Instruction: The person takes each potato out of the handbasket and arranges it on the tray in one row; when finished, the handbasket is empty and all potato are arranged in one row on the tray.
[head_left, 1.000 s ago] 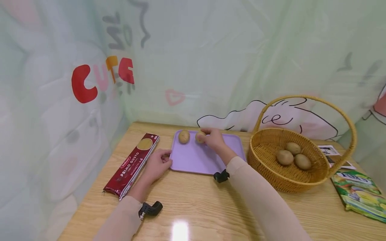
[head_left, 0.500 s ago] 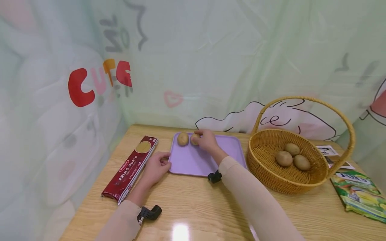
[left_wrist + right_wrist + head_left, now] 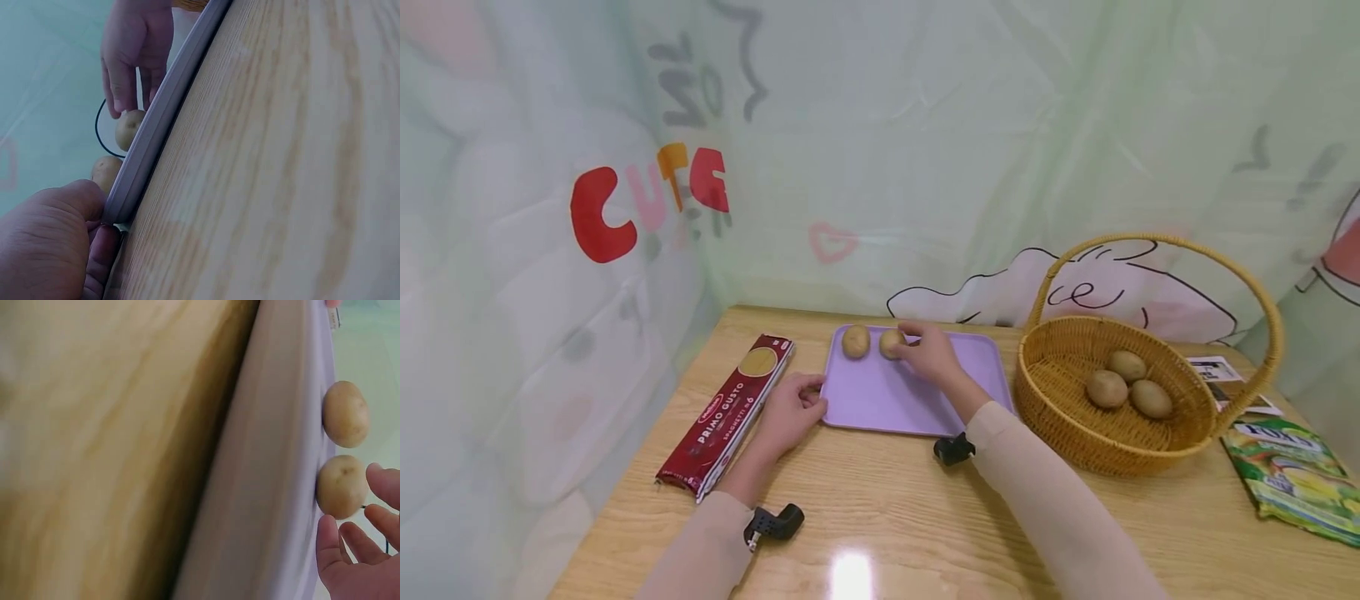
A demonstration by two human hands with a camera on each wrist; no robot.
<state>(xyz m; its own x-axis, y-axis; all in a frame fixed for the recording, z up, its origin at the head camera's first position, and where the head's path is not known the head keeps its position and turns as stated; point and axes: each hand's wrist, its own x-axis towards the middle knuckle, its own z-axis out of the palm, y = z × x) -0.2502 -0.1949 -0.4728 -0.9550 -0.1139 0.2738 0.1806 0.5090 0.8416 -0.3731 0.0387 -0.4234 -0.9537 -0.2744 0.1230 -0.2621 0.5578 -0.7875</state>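
Flanking purple tray, spaghetti packet left, wicker basket right

Looks like smooth plastic for the tray, matt skin on the potatoes, rough wicker for the basket, glossy wood for the table and shiny film round the packet.

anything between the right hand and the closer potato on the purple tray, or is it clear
Nothing visible stands in between: the fingers of the right hand are right beside the closer potato, though whether they touch it is unclear. The other potato lies on its far side, out of the way.
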